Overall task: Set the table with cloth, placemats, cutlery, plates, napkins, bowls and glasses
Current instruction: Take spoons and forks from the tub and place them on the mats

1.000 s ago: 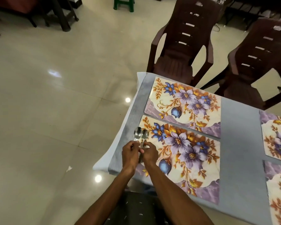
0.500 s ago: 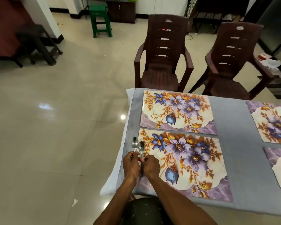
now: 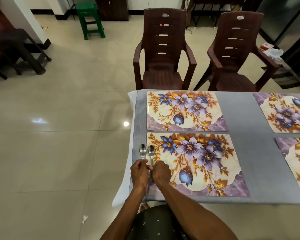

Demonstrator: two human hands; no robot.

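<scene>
From the head camera, the left hand [image 3: 139, 172] is closing its fingers around the handle of the left spoon [image 3: 142, 151], and the right hand [image 3: 161, 172] is pinching the handle of the right spoon [image 3: 151, 152]; both handles are lying hidden under the hands. Two spoon bowls are showing side by side at the near floral placemat's [image 3: 196, 163] left edge. Four placemats are lying on the grey tablecloth [image 3: 241, 118], the right two being cut off. Two brown plastic chairs [image 3: 163, 54] are standing beyond the table.
</scene>
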